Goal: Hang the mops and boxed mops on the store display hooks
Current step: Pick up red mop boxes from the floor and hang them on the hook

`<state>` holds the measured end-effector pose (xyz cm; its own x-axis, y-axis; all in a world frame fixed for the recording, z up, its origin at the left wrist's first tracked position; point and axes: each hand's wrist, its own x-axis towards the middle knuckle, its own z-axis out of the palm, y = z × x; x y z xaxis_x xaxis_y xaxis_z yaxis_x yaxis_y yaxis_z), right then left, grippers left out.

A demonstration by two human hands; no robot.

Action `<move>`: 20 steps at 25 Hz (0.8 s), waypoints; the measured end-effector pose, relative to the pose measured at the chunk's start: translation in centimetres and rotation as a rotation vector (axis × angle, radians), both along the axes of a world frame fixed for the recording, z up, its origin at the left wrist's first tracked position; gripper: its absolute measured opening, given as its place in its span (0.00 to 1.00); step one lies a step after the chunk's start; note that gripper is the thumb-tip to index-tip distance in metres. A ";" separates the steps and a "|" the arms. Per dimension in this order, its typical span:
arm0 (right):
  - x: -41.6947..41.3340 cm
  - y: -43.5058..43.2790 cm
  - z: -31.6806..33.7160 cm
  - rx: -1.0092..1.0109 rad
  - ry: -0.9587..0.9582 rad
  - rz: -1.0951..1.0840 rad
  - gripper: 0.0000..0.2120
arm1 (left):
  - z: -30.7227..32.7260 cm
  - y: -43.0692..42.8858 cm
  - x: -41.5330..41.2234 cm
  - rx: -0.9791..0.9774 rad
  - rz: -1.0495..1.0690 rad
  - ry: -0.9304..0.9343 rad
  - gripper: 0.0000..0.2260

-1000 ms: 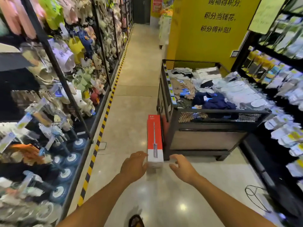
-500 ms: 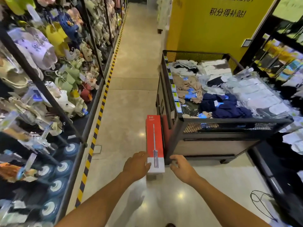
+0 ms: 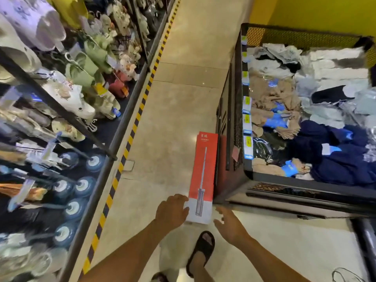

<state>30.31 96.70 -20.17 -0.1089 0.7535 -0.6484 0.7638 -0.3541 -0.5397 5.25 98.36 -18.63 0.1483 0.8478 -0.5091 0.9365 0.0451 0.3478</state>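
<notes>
While the boxed mop (image 3: pixel 202 176) lay flat on the floor (image 3: pixel 173 119), just beside the bin (image 3: pixel 232 139), it was not hung yet; pickup only starting. Left hand (image 3: pixel 172 210) touched its near left edge, fingers not closed round it. Right hand (image 3: pixel 230 224) was spread just beside it, holding nothing. Rack (image 3: pixel 105 174) with hung mops (image 3: pixel 83 185) stood left; bin and sandal (image 3: pixel 201 249) crowded the lift
</notes>
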 end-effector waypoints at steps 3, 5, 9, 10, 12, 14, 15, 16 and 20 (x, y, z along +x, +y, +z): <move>0.5 2.1 -4.2 -0.086 -0.018 0.074 0.26 | -3.9 2.2 0.6 -0.108 0.041 -0.016 0.21; 0.3 2.9 -6.7 -0.127 -0.026 0.101 0.25 | -6.5 3.3 0.4 -0.168 0.054 -0.016 0.21; -0.7 3.7 -13.5 -0.223 -0.051 0.055 0.23 | -13.4 5.3 0.3 -0.324 0.139 -0.050 0.21; -0.9 3.9 -15.5 -0.249 -0.053 0.034 0.24 | -15.3 5.7 0.3 -0.361 0.152 -0.057 0.22; -1.3 4.1 -19.4 -0.287 -0.053 -0.017 0.25 | -19.1 6.1 0.6 -0.423 0.177 -0.068 0.23; -1.8 4.3 -22.1 -0.311 -0.042 -0.079 0.26 | -22.2 6.6 1.1 -0.457 0.210 -0.092 0.26; -2.0 4.3 -23.7 -0.320 -0.038 -0.104 0.26 | -24.2 7.0 1.4 -0.477 0.235 -0.106 0.29; -2.2 4.3 -25.5 -0.326 -0.033 -0.129 0.27 | -26.4 7.5 1.7 -0.503 0.277 -0.133 0.31; -2.3 4.1 -31.6 -0.270 -0.007 -0.249 0.28 | -36.1 9.8 2.9 -0.612 0.489 -0.295 0.41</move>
